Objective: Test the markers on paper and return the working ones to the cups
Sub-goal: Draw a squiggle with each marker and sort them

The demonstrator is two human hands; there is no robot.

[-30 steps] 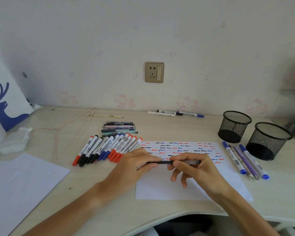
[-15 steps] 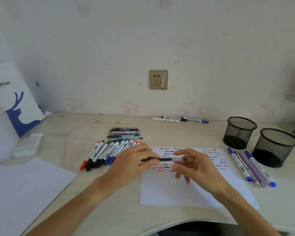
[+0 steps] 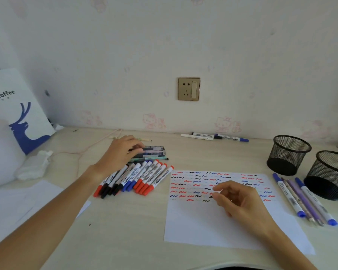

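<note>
My left hand [image 3: 119,155] reaches to the stack of thin pens [image 3: 154,152] at the back of the desk, its fingertips pinching the left end of a dark pen on top. My right hand [image 3: 240,201] hovers over the white test paper [image 3: 213,227], fingers loosely curled and empty. The paper's upper half is covered with red, blue and black squiggles. A row of red, black and blue whiteboard markers [image 3: 139,179] lies fanned out left of the paper. Two black mesh cups [image 3: 289,154] [image 3: 329,175] stand at the right; nothing shows above their rims.
Several blue and purple pens [image 3: 304,198] lie between the paper and the cups. Three markers [image 3: 215,136] rest by the wall under a socket. A coffee bag [image 3: 21,114], a crumpled tissue [image 3: 34,164] and blank sheets [image 3: 18,207] occupy the left side.
Both hands held a dark pen over the paper; now my left hand has carried it back-left to the pen stack, and my right hand has let go and stays above the paper.
</note>
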